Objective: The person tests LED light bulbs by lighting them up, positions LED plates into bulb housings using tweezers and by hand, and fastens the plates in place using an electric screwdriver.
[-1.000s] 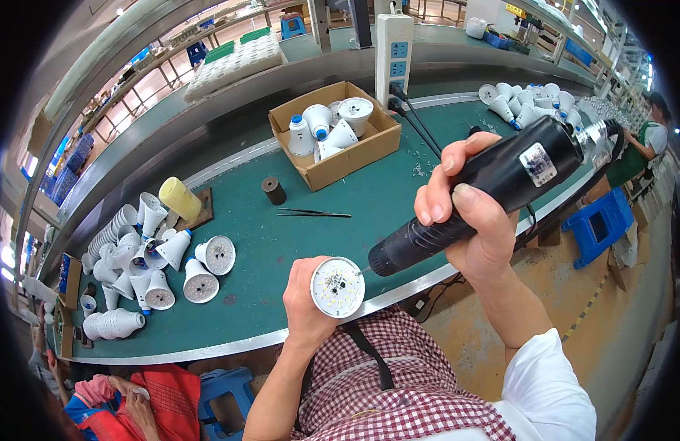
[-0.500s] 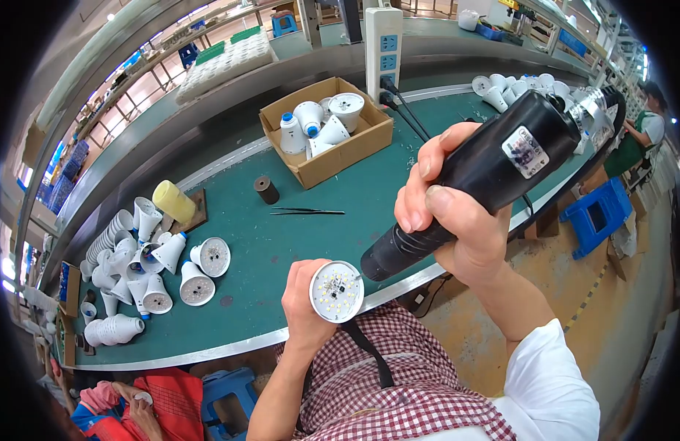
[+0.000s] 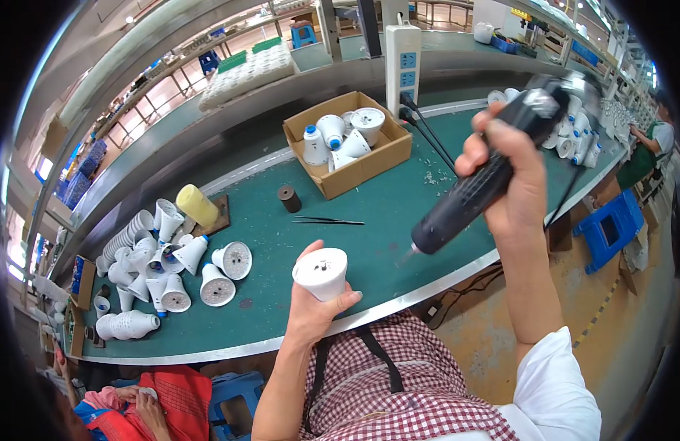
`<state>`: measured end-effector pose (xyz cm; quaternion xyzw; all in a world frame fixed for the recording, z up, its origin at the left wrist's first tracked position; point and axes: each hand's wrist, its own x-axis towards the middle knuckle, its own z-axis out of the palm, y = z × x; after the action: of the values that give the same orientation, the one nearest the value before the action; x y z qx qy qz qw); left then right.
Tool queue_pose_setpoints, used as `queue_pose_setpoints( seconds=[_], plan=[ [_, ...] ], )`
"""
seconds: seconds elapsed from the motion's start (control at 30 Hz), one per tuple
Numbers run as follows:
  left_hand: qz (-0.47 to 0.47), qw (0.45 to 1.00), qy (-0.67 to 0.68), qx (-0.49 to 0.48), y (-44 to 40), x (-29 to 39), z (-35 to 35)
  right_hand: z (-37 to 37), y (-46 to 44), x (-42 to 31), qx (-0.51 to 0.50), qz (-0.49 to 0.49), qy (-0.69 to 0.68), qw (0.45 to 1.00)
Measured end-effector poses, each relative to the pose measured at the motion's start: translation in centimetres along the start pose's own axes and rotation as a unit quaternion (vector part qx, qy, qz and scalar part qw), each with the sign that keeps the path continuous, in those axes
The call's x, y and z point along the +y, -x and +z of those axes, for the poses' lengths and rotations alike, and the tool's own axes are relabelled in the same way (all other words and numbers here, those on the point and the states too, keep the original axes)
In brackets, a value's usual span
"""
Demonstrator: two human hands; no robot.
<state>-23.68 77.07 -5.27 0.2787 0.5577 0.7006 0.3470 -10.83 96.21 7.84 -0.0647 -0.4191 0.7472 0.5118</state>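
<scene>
A white lamp housing (image 3: 321, 270) stands upright in my left hand (image 3: 307, 309), its round face turned up, fingers and thumb around its body near the bench edge. My right hand (image 3: 518, 169) is wrapped round a black electric screwdriver (image 3: 461, 209), somewhat blurred at its back end. The bit points down and left, apart from the housing and above the green bench (image 3: 384, 272). Black tweezers (image 3: 329, 220) and a dark metal cylinder (image 3: 289, 199) lie beyond my left hand.
A cardboard box (image 3: 369, 170) holds several lamp housings. More housings (image 3: 137, 268) are heaped at the left, beside a yellow cylinder (image 3: 197, 205). A power strip (image 3: 403, 70) stands behind, its cables crossing the bench. Co-workers (image 3: 156, 411) sit at lower left and far right.
The screwdriver has moved up and right, away from the lamp housing. My left hand has tipped the housing more upright, so its side and my thumb now show.
</scene>
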Motion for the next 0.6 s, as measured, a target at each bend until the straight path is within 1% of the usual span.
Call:
queue_pose_setpoints(
  seconds=[0.03,0.1,0.17,0.2,0.23,0.27,0.3,0.33,0.4,0.53,0.6],
  plan=[
    [0.003,0.999,0.047,0.001,0.0,0.3,0.3,-0.5,-0.1,0.6,-0.010,0.047,0.058,0.997],
    [0.023,0.998,0.054,0.004,-0.2,0.6,0.6,-1.3,0.4,2.1,-0.055,0.163,0.113,0.979],
    [0.010,0.993,0.116,-0.010,0.0,1.1,0.9,-1.9,1.5,4.0,-0.102,0.265,0.140,0.949],
    [0.010,0.990,0.139,-0.031,0.0,0.8,0.7,-1.9,2.1,4.8,-0.115,0.295,0.144,0.937],
    [0.010,0.990,0.137,-0.031,0.0,0.6,0.6,-1.7,2.6,5.7,-0.127,0.326,0.148,0.925],
    [0.005,0.985,0.167,-0.045,0.0,0.5,0.6,-1.7,3.1,6.4,-0.128,0.344,0.145,0.919],
    [0.000,0.979,0.198,-0.057,0.0,0.4,0.6,-1.8,3.4,7.3,-0.135,0.355,0.151,0.913],
    [0.001,0.979,0.196,-0.058,0.0,0.5,0.6,-1.7,3.7,7.8,-0.136,0.353,0.160,0.912],
    [-0.024,0.967,0.245,-0.066,0.1,0.6,0.7,-1.5,4.0,8.3,-0.138,0.351,0.169,0.911],
    [-0.047,0.955,0.282,-0.078,0.0,0.3,1.1,-1.1,4.5,8.6,-0.161,0.335,0.175,0.912],
    [-0.085,0.930,0.349,-0.084,0.0,0.3,1.4,-1.0,4.6,8.6,-0.166,0.330,0.171,0.913]
  ],
)
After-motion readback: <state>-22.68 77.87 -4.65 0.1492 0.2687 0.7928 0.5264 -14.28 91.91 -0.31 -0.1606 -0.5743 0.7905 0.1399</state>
